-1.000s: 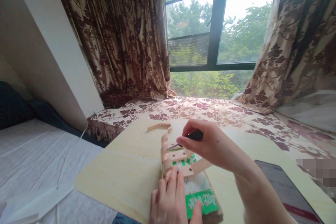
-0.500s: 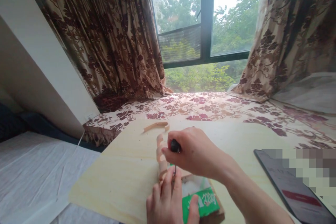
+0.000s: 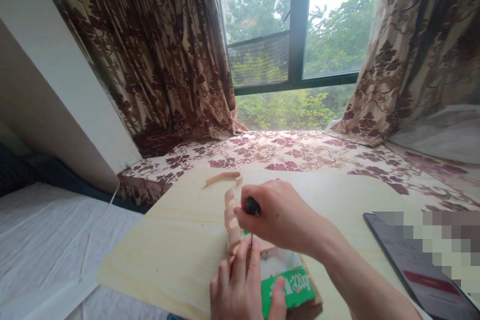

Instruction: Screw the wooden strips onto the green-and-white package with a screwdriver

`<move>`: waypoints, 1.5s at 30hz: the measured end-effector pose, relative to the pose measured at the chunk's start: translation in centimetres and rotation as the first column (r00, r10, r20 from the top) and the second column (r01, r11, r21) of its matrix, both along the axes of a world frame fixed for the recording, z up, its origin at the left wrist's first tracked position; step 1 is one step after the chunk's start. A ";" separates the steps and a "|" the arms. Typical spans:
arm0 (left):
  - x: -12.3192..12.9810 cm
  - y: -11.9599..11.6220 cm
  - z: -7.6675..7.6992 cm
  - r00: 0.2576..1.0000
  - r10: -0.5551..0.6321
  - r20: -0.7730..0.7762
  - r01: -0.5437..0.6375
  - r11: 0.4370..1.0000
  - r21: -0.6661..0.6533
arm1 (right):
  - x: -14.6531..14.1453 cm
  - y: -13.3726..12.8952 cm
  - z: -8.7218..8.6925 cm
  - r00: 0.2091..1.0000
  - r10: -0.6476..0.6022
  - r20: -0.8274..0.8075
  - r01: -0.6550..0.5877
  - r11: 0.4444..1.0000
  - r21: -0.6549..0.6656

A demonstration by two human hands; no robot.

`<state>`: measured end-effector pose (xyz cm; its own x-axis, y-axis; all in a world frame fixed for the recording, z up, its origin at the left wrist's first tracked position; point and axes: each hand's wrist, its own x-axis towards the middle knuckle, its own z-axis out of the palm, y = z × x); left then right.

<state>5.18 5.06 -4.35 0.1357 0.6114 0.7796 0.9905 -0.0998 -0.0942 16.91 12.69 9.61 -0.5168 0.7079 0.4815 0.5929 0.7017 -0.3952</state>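
Note:
My right hand [image 3: 279, 212] is closed around the black handle of a screwdriver [image 3: 252, 206], its thin metal shaft pointing down. The tip ends between the fingers of my left hand [image 3: 240, 280], where I cannot make out what it touches. A light wooden piece with a scalloped, curled edge [image 3: 233, 237] lies under both hands. My left fingers press on its near end, with the thumb apart on a green and white package [image 3: 290, 287]. This package lies over a brown block or board [image 3: 315, 309], mostly hidden by the hands.
A curved wooden strip [image 3: 223, 176] lies near the far edge of the pale wooden tabletop [image 3: 161, 250]. To the right rests a dark phone or tablet [image 3: 412, 270], partly pixelated. Beyond the table are a floral-covered sill [image 3: 255, 147], curtains [image 3: 161, 60] and a window.
The view has shifted very slightly. Both hands, the screwdriver and the wooden piece keep nearly the same places relative to each other.

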 end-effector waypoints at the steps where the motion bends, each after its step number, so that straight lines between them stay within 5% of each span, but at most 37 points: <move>1: 0.0 0.0 0.0 1.000 0.002 -0.004 -0.002 1.000 0.004 | 0.0 0.1 -0.1 1.000 0.002 -0.003 -0.002 1.000 0.003; 8: 0.0 0.0 -0.2 1.000 0.025 -0.015 -0.025 1.000 -0.015 | -0.5 -0.3 0.2 0.961 0.185 -0.205 -0.213 0.969 -0.127; 12: 0.1 -0.2 -0.3 0.999 0.022 0.040 -0.020 0.998 -0.052 | -1.5 -0.9 0.2 0.881 0.246 -0.404 -0.400 0.844 -0.357; 16: -0.5 -0.5 -0.1 1.000 -0.007 -0.010 0.006 0.995 -0.097 | -3.4 -1.2 -0.9 0.765 0.163 -0.624 -0.529 0.712 -0.463; 25: -1.0 -0.7 0.5 0.991 -0.067 -0.116 0.060 0.996 -0.061 | -5.2 -1.0 -1.8 0.629 -0.060 -0.775 -0.453 0.782 -0.428; 36: -0.7 -0.7 0.7 0.987 -0.068 -0.148 0.069 0.998 0.005 | -5.6 -0.2 -1.8 0.653 -0.067 -0.754 -0.421 0.796 -0.435; 45: 0.3 -0.5 0.0 0.999 -0.033 0.033 0.035 0.997 -0.063 | -5.7 0.6 -1.7 0.687 -0.032 -0.726 -0.451 0.764 -0.461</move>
<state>5.52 4.54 -4.34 0.1335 0.6550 0.7438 0.9888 -0.1386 -0.0555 11.16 13.31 7.91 -0.4005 0.8674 0.2952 -0.1342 0.2631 -0.9554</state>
